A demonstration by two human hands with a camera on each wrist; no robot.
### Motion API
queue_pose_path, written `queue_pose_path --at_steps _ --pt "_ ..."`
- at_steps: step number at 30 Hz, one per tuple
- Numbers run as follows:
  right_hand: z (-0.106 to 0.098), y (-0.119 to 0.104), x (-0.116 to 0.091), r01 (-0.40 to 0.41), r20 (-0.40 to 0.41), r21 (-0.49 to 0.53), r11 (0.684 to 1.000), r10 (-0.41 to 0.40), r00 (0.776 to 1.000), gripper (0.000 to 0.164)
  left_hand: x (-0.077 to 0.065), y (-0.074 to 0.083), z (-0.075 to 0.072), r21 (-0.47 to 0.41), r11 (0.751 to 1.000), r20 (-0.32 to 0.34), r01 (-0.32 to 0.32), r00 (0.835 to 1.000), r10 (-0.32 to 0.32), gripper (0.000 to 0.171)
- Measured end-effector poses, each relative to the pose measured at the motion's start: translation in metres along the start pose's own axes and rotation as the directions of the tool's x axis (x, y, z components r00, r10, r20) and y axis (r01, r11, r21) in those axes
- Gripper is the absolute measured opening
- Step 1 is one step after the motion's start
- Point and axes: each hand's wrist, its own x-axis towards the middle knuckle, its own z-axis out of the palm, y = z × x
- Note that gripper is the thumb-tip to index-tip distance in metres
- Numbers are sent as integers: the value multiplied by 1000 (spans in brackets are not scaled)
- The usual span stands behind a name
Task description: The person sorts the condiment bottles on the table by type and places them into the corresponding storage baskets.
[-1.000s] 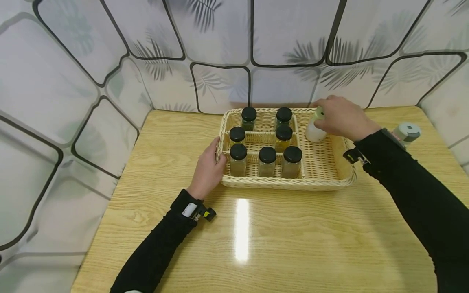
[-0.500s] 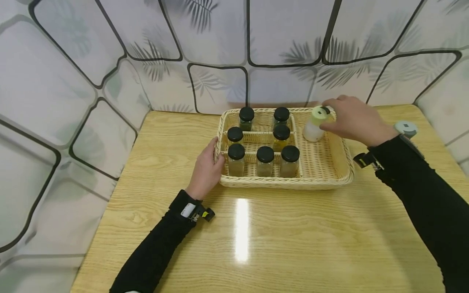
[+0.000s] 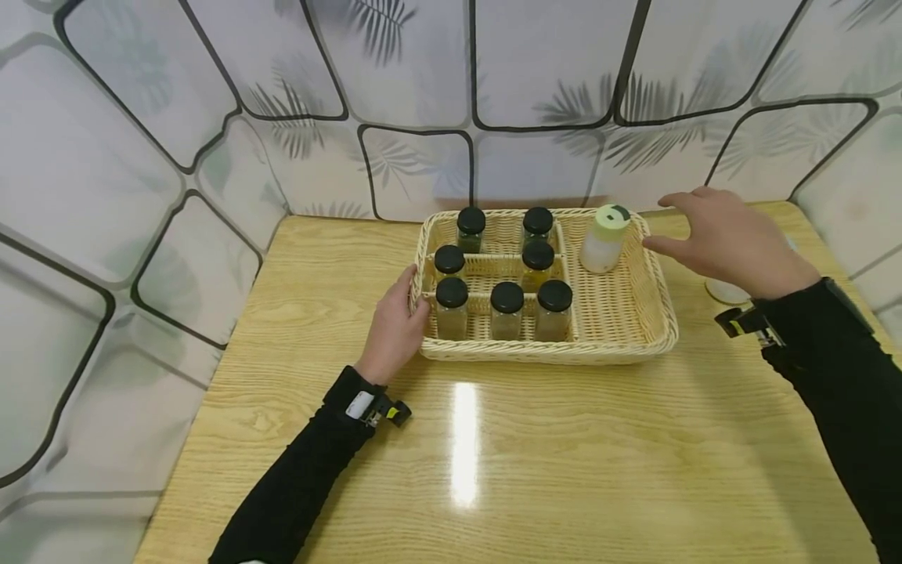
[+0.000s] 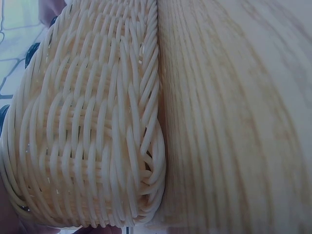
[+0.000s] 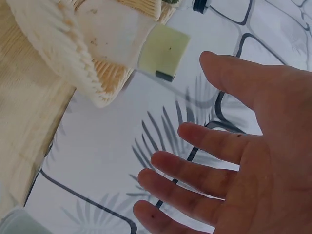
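Observation:
My left hand (image 3: 395,325) grips the left end of a cream wicker basket (image 3: 550,352), thumb over the rim. In the left wrist view the woven wall (image 4: 97,117) fills the left half, the hand mostly hidden. A whitish shaker bottle with a pale green lid (image 3: 604,239) stands upright at the back of the basket's right compartment. My right hand (image 3: 736,239) hovers past the basket's right end, holding nothing. In the right wrist view its fingers (image 5: 195,170) are spread, apart from the bottle's lid (image 5: 163,51).
Several black-lidded glass jars (image 3: 506,309) stand in the basket's left compartments. Another bottle, its base (image 3: 727,292) showing, stands on the wooden table (image 3: 564,454) mostly behind my right hand. A patterned backdrop (image 3: 543,157) rises directly behind the basket.
My right hand has let go of the green-lidded shaker bottle and moved right, out of the basket, its fingers opening. The bottle stays in the right compartment. My left hand keeps its hold.

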Motion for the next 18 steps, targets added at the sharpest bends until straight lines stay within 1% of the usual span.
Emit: queue_pose_path --at_steps 7,12,18 --pt "3 21 -9 -33 -10 9 999 33 999 73 -1 1 0 -9 1000 -3 1 1000 -1 59" --pt "9 35 -15 -48 -46 -32 998 47 998 66 0 0 1 -3 1000 -2 2 1000 -2 59" --pt "15 45 -21 -79 -87 -67 995 73 994 56 0 1 0 -5 1000 2 2 1000 -2 60"
